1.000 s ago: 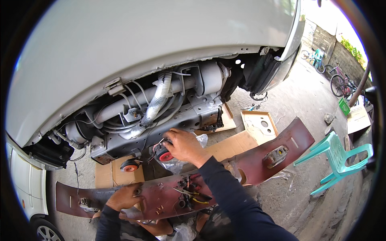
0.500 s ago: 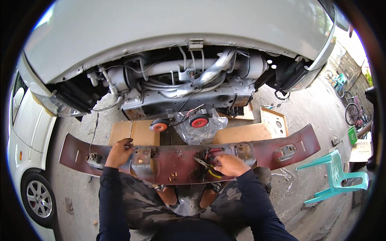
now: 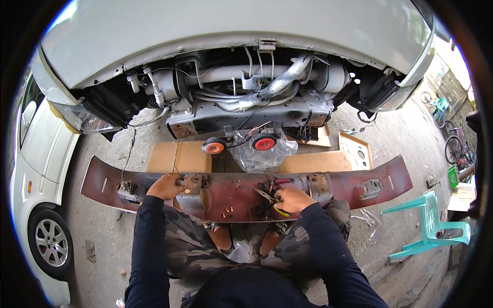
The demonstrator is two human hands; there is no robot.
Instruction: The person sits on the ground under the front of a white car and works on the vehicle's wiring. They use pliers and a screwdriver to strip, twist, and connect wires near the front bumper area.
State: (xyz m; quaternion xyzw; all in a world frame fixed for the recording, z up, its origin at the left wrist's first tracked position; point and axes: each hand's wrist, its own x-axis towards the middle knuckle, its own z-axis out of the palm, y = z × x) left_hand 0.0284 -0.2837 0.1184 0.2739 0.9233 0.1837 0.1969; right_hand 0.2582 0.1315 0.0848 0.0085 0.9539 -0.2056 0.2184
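A long dark-red bumper (image 3: pixel 236 197), inner side up, lies across my lap. My left hand (image 3: pixel 166 187) is at the left edge of a rusty metal bracket (image 3: pixel 194 185) on it, thumb and fingers drawn together. Whatever is between those fingertips is too small to make out. In my right hand (image 3: pixel 294 200) are pliers (image 3: pixel 266 195) with yellow-and-black handles, jaws spread and pointing up and left. Several small brass-coloured screws (image 3: pixel 227 211) rest on the bumper between my hands. Beside the pliers lies a red-handled tool (image 3: pixel 280 181), partly covered.
Ahead stands a white vehicle (image 3: pixel 231 25) with its front beam exposed and two round red horns (image 3: pixel 264 142) hanging low. Cardboard (image 3: pixel 179 156) and clear plastic (image 3: pixel 257 154) lie beneath. A white car (image 3: pixel 46 179) is at left, a teal chair (image 3: pixel 429 226) at right.
My left hand has moved right and closer to the rusty bracket. The right hand keeps the pliers near the same spot. The whole view has shifted slightly.
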